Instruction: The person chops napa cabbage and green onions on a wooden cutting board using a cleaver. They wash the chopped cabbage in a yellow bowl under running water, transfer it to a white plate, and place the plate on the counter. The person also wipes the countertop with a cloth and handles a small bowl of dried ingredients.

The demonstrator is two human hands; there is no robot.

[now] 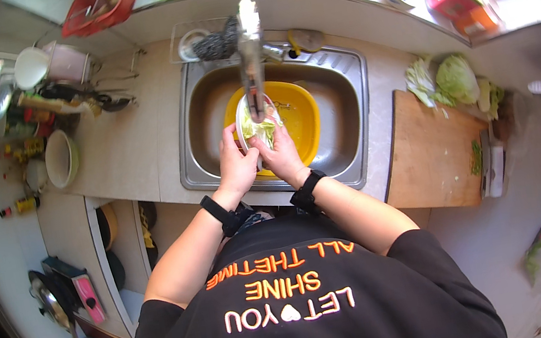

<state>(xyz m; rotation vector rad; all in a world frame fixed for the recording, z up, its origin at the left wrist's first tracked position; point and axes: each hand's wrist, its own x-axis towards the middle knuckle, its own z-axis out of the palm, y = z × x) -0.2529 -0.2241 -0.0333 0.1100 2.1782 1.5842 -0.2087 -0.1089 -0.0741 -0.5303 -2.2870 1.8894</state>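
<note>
Both hands hold a white oval bowl (240,120) with pale green leafy vegetable pieces (262,131) in it. My left hand (238,164) grips its near left rim. My right hand (280,154) is at its near right side, thumb over the leaves. The bowl is tilted above a yellow plastic basin (307,128), which stands in a stainless steel sink (342,98). A metal faucet (250,49) reaches over the bowl and hides part of it. Whether water runs cannot be told.
Right of the sink lies a wooden cutting board (432,158) with green scraps, and cabbage (456,78) behind it. A steel scrubber (215,45) sits behind the sink. A pale green bowl (61,159) and hanging utensils (71,100) are at the left. A red basket (101,16) is at the back.
</note>
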